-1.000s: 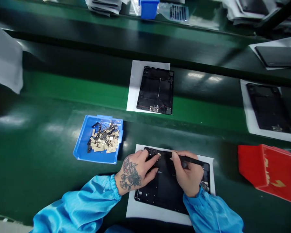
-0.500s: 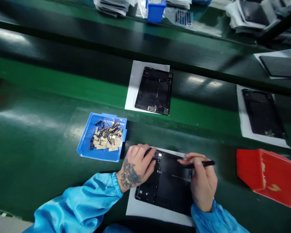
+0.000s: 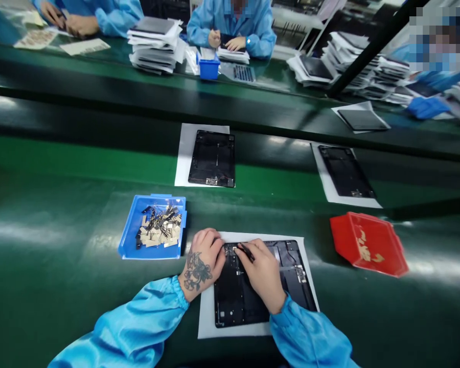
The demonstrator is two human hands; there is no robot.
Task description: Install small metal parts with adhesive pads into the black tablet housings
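Right hand [image 3: 260, 273] has closed in beside the left hand [image 3: 203, 258], pinching a slim black tool [image 3: 247, 251] over a tablet back panel [image 3: 233, 301] on white paper [image 3: 206, 317]. Left fingers [image 3: 210, 240] curl at the panel's top edge; any grip is hidden. A slip of the tool could scratch the panel.

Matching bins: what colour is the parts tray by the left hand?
Bright blue; the tray shows best in the head view.

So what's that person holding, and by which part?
The right hand pinches a slim black tool by its shaft; the left hand rests on a black tablet casing, holding nothing visible.
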